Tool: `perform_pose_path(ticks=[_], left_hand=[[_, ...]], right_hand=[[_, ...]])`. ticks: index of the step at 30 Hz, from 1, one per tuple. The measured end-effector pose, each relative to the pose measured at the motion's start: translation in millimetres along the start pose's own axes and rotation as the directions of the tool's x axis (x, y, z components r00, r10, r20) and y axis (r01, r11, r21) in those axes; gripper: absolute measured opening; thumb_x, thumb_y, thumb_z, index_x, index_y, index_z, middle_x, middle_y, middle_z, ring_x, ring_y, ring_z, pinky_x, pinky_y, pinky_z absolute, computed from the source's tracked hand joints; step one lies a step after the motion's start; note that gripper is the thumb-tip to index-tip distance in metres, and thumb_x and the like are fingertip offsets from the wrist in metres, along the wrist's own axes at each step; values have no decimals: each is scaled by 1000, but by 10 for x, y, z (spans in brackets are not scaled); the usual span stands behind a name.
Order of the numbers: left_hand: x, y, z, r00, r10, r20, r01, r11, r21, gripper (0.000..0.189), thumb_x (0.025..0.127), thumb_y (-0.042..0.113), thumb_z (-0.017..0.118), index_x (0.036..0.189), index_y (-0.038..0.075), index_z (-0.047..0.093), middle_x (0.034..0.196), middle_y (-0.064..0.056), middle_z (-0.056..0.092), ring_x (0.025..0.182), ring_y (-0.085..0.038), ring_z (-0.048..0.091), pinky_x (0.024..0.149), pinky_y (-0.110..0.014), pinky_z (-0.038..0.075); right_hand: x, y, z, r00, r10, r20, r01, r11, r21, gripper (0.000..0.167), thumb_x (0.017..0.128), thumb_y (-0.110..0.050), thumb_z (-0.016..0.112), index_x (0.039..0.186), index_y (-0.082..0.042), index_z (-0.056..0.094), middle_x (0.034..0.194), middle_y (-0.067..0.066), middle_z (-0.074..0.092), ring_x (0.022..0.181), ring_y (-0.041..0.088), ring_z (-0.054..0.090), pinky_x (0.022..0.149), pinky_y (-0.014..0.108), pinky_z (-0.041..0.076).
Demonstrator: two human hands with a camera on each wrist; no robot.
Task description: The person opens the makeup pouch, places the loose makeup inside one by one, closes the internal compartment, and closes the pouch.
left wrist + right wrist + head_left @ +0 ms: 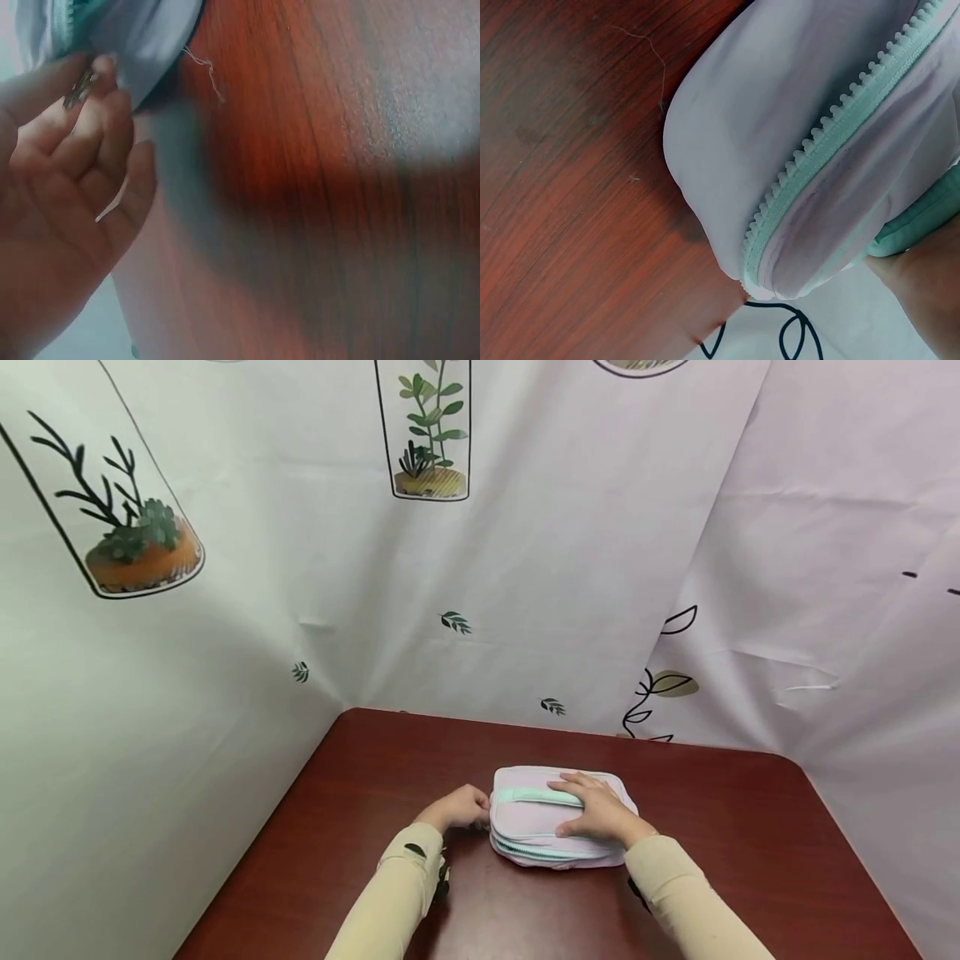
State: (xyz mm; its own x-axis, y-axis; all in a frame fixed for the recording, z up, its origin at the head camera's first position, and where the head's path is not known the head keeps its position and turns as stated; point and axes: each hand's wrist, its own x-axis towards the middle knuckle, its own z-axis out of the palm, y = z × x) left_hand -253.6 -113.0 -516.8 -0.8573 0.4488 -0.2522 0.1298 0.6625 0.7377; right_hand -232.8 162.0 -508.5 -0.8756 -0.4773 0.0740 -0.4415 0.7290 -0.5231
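Note:
A pale pink zippered pouch [521,820] with a mint green handle [522,795] lies on the table. At its left end my left hand [457,808] pinches a small metal zipper pull [80,90] between thumb and forefinger; the other fingers curl loosely beneath. My right hand [597,810] rests on the pouch's top, fingers spread across the handle's right part. Along the front edge runs the mint zipper [829,139], its teeth exposed in the right wrist view. The pouch's inside is hidden.
The pouch stands on a dark red wooden table [390,752] with rounded far corners. White printed cloth [525,568] hangs behind and at both sides. A loose thread [211,73] lies beside the pouch.

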Motion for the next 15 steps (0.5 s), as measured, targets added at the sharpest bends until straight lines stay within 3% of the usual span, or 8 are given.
perform_pose_path(ticks=[5,10,13,15], left_hand=[[-152,55,2,984,-52,173,66,995,-75,9,80,2,63,73,-2,67,59,0,58,53,-9,50,49,-24,41],[-211,108,94,932,-31,360,75,991,-109,14,83,10,65,81,-3,71,65,-2,65,57,-7,57,50,-22,44],[-213,120,143,910,-15,415,89,983,-160,17,86,10,62,85,-5,70,72,-7,69,62,-9,61,51,-22,44],[-210,113,163,910,-1,415,103,969,-224,18,87,9,60,88,-6,69,79,-12,69,67,-13,64,52,-23,45]], right_hand=[[-17,-53,-28,1000,11,6,-11,1000,5,77,62,-42,81,130,-16,55,137,12,44,127,39,34,101,55,21],[-30,-79,-54,1000,26,2,-26,1000,16,77,62,-41,82,129,-15,55,137,13,44,126,39,34,101,56,22],[-29,-93,-50,999,33,4,-33,999,10,77,63,-42,81,130,-15,55,137,14,44,126,39,34,100,56,22],[-32,-108,-40,998,55,2,-55,998,-2,77,63,-42,81,130,-15,55,137,14,44,126,39,35,99,57,23]])
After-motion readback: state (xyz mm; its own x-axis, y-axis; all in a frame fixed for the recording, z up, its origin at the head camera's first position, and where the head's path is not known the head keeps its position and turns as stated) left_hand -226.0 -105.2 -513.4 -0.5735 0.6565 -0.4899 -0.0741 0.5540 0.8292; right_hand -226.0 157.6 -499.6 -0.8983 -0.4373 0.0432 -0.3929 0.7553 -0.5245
